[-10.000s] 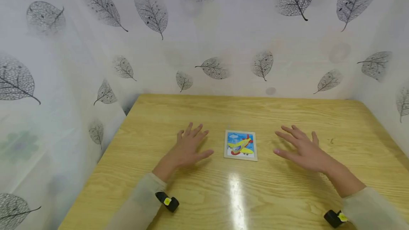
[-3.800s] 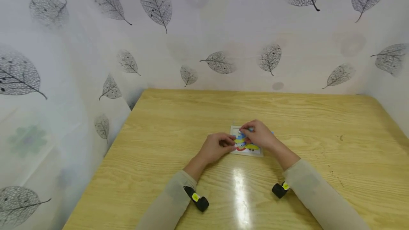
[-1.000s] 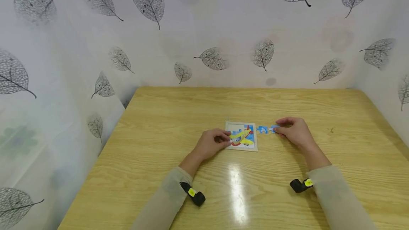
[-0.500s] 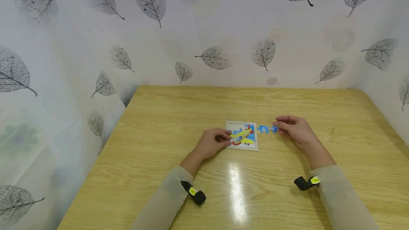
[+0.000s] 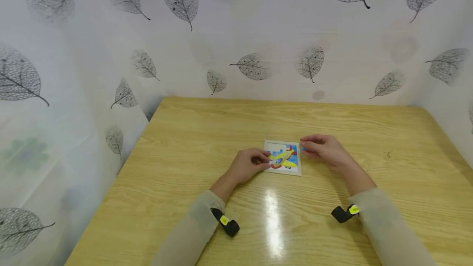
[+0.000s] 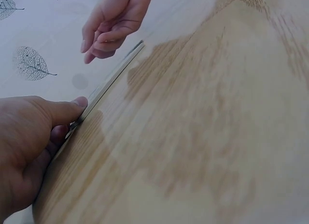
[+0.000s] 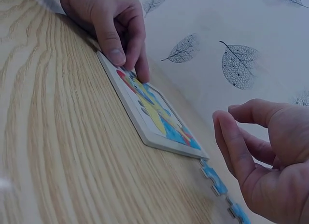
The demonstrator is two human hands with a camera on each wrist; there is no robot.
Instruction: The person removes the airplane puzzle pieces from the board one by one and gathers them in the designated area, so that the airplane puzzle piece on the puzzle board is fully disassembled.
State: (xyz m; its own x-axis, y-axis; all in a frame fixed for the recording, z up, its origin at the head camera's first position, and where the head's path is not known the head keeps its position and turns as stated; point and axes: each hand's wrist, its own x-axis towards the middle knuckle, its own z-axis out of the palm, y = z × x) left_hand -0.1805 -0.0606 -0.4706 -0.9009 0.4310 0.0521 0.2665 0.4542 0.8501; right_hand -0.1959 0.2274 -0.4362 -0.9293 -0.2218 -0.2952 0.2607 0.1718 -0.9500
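Observation:
A small airplane jigsaw puzzle (image 5: pixel 283 160) in a pale frame lies on the wooden table, its upper left part bare of pieces. My left hand (image 5: pixel 245 166) holds the frame's left side, thumb near the lower corner and fingertips over the picture in the right wrist view. Just beyond the frame's upper right corner hovers my right hand (image 5: pixel 327 151), fingers bent and thumb tip close to a fingertip, with nothing visible between them. Under it, two blue puzzle pieces (image 7: pixel 215 179) lie in a line from the frame's corner; in the head view the hand mostly covers them.
The light wooden tabletop (image 5: pixel 207 126) runs back to a white curtain (image 5: pixel 273 24) printed with grey leaves, which also hangs along both sides. A bright reflection shows in front of the puzzle. Each sleeved wrist wears a black camera (image 5: pixel 230 227).
Ten seconds ago the puzzle was full and both hands were spread beside it. Blue pieces have since come out to its right. In the last half second my right hand moved left toward the frame.

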